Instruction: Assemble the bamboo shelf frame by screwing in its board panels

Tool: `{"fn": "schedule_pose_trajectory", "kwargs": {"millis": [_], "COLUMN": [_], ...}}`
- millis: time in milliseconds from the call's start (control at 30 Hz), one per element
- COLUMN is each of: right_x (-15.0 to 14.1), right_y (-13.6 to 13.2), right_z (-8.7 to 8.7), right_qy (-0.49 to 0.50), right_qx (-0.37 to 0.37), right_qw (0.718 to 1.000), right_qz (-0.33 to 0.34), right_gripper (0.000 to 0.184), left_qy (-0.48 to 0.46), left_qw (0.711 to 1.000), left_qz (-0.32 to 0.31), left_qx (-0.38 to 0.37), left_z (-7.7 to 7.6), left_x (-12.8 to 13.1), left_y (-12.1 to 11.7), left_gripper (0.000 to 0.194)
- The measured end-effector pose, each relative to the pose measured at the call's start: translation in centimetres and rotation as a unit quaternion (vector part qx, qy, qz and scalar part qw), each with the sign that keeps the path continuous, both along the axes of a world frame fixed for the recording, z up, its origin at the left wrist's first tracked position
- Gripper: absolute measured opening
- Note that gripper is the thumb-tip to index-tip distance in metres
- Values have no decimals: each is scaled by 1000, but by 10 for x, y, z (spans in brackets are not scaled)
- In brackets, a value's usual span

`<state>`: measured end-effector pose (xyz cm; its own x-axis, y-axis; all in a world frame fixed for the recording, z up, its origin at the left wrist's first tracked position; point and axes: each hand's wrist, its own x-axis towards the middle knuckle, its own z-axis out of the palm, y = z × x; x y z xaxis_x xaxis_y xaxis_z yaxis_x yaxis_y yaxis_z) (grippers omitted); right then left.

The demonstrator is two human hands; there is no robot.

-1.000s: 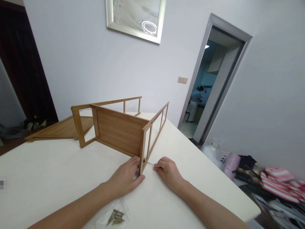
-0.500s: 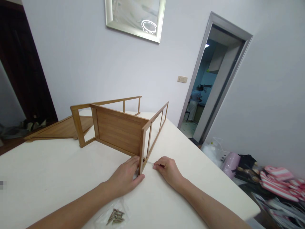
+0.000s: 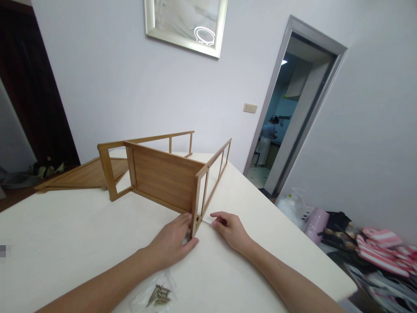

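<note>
One wooden frame [image 3: 163, 178] stands beyond two hands: left hand [image 3: 172, 243] grips its near corner, right hand [image 3: 230, 230], fingers parted, touches one thin rod [image 3: 207, 223]

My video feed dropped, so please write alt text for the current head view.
Left hand grips the near corner of a wooden shelf frame on a white table; the right hand touches a thin metal rod at that corner. Screws and a clear plastic bag lie nearby.
</note>
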<state>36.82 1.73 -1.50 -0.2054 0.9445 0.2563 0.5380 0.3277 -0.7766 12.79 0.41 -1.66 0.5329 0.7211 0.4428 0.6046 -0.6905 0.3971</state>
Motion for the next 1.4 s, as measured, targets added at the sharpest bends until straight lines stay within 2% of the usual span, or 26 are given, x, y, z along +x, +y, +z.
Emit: {"fn": "schedule_pose_trajectory", "kwargs": {"millis": [200, 500, 633, 800, 1033, 1233, 1400], "right_x": [-3, -5, -3, -1, -3, -6, -4], "right_y": [2, -5, -5, -4, -1, -2, -3], "right_z": [2, 3, 4, 5, 7, 4, 4], "right_qy": [10, -114, -95, -60, -28, -61, -87], "right_qx": [4, 63, 57, 48, 5, 23, 39], "right_qw": [999, 991, 994, 997, 998, 995, 993], "right_qz": [-32, -32, -25, -22, -53, -70, -73], "right_gripper": [19, 11, 10, 20, 13, 7, 9], "left_qy": [2, 3, 2, 4, 14, 15, 19], "left_qw": [1000, 1000, 1000, 1000, 1000, 1000, 1000], "left_qz": [-7, -6, -6, -3, -6, 2, 1], "left_qx": [-11, -9, -5, -6, -21, -22, -19], "left_z": [4, 6, 5, 4, 7, 7, 6], "left_x": [1, 1, 1, 0, 1, 2, 1], "left_y": [-1, -2, -2, -1, -2, -3, -2], "left_gripper": [41, 41, 44, 45, 42, 41, 42]}}
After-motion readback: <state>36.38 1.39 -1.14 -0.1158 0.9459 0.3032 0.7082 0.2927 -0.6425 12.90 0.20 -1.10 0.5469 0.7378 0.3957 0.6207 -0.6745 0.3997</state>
